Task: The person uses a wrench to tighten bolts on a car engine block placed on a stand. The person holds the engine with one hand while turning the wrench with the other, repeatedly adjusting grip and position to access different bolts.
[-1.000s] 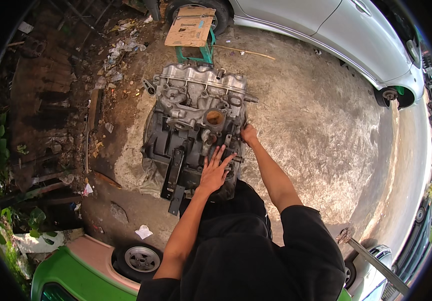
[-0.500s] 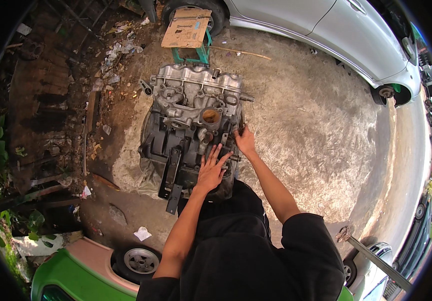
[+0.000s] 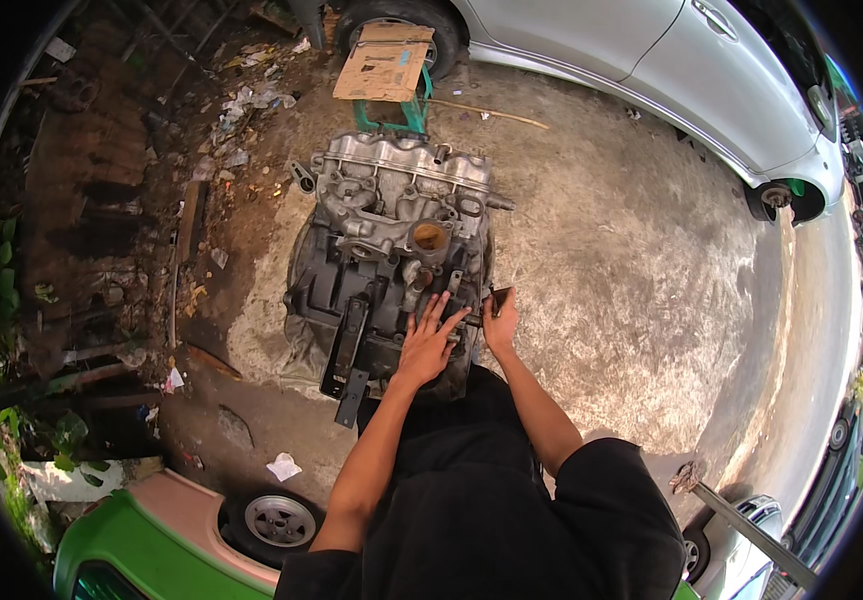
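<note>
A greasy engine (image 3: 391,260) stands before me, with a pale ribbed metal cover (image 3: 406,160) at its far end and an intake manifold (image 3: 366,230) with a round, brownish opening. My left hand (image 3: 425,350) lies on the near right part of the block, fingers spread. At the right side of the engine, my right hand (image 3: 500,328) pinches a small dark metal part (image 3: 500,298); its exact kind is unclear. A dark metal bracket (image 3: 346,350) sticks out toward me at the near left of the engine.
Behind the engine is a green stool (image 3: 391,116) topped with cardboard (image 3: 383,62). A silver car (image 3: 591,45) stands at the far right, a green vehicle (image 3: 141,540) at the near left. Litter (image 3: 251,105) and old boards (image 3: 81,210) lie along the left.
My right hand has moved down and slightly right along the engine's side, and a dark metal part now shows in its fingers. My left hand stays on the block.
</note>
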Motion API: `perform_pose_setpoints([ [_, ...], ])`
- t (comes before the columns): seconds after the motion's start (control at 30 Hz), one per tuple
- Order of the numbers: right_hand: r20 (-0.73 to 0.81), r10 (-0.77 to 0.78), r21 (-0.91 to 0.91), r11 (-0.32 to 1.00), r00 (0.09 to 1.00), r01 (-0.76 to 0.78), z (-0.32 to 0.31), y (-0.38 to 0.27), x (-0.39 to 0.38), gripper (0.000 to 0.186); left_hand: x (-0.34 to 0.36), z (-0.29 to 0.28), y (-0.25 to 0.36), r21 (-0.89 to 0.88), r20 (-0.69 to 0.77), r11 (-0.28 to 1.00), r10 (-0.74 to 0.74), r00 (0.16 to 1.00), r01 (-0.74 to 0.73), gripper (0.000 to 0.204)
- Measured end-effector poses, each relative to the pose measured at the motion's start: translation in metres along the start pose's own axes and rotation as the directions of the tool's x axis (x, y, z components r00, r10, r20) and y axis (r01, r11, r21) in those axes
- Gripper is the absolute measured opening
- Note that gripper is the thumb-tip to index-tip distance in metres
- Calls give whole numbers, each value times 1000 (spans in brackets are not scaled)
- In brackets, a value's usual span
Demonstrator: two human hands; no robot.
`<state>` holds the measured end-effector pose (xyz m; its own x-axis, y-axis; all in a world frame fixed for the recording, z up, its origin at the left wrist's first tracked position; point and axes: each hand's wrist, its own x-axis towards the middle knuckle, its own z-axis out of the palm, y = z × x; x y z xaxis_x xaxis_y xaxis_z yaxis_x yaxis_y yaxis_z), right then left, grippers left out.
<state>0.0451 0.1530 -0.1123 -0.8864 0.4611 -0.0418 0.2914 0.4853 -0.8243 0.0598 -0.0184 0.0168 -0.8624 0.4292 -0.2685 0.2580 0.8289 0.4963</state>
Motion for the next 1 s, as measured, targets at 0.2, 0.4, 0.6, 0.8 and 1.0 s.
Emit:
perform_pose_setpoints([
  [0.2,176,163,544,806,971,-234,-15,15,37,18,0,-3,4,-3,12,1000,-24,1000,24,75],
  [0.4,217,304,688,626,928,-366,-20,1,59,19,1,-4,3,7,35,1000,-23,999,23,75],
  [0.6,213,329,558,732,920,-391,-2,11,79,32,0,-3,2,0,37,1000,-24,999,24,76],
  [0.8,428,400,137,858,810,-496,29,41,111,45,1,-1,0,9,9,1000,-2,1000,2,77],
  [1.0,533,382,-6,894,754,-449,50,39,139,44,1,0,0,7,23,1000,-10,1000,10,76],
])
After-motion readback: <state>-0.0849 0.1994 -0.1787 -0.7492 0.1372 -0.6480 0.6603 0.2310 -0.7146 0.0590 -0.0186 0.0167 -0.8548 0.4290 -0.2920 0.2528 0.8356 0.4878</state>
